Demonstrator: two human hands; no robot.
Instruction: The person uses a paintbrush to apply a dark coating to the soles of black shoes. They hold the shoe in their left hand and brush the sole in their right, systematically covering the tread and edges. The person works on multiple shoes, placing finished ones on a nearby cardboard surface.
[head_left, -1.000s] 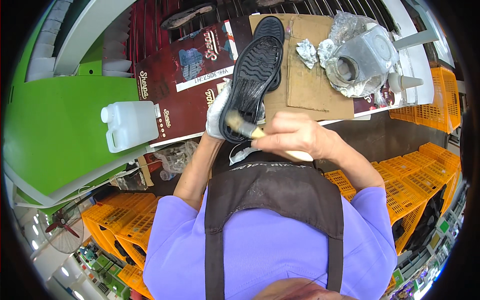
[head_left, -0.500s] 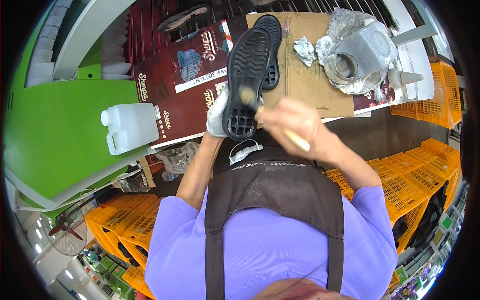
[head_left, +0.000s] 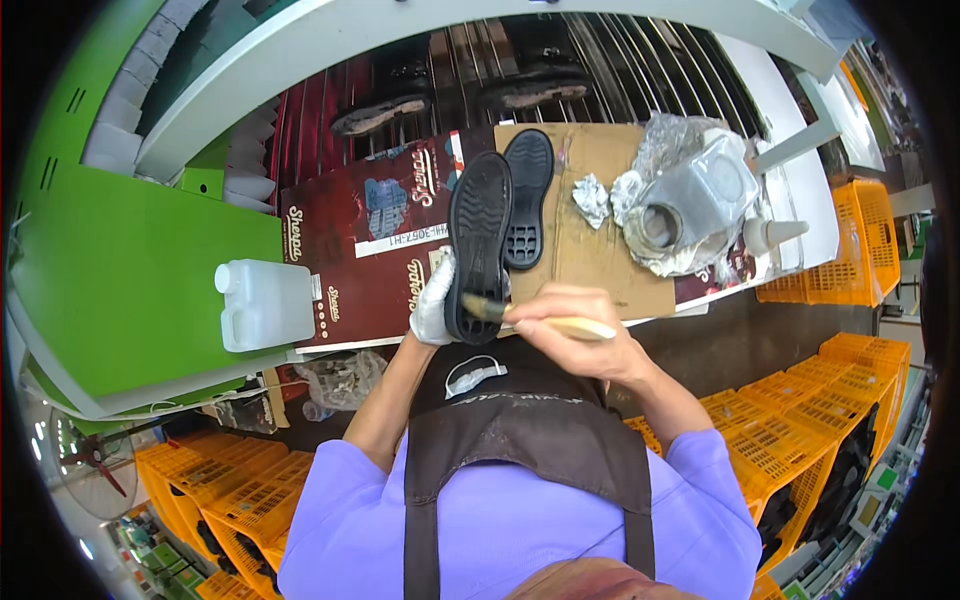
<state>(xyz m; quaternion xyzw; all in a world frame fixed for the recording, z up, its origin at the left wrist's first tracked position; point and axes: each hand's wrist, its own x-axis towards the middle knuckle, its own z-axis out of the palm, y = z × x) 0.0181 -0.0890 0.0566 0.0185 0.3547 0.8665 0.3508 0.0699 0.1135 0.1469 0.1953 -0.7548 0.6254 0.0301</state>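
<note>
My left hand (head_left: 432,300), in a white glove, grips a black shoe sole (head_left: 480,225) along its left edge near the heel. The ridged inner side of the sole faces up, with square hollows at the heel. My bare right hand (head_left: 575,335) is closed round the pale handle of a brush (head_left: 487,308), whose bristles are over the sole's heel part. A second black sole (head_left: 530,190) lies beside the held one, on a flat piece of brown cardboard (head_left: 610,270).
A cut clear plastic jug (head_left: 705,195) lies in crumpled wrapping at the right, beside a white nozzle bottle (head_left: 775,235). Crumpled paper (head_left: 591,200) lies nearby. A white jerrycan (head_left: 268,305) stands left. Shoes (head_left: 530,93) rest on the far roller rack. Orange crates (head_left: 800,400) stand right.
The whole view has shifted, so the bench appears lower and more of the far rack shows. The brush has moved across the sole toward its heel. Both hands keep their holds.
</note>
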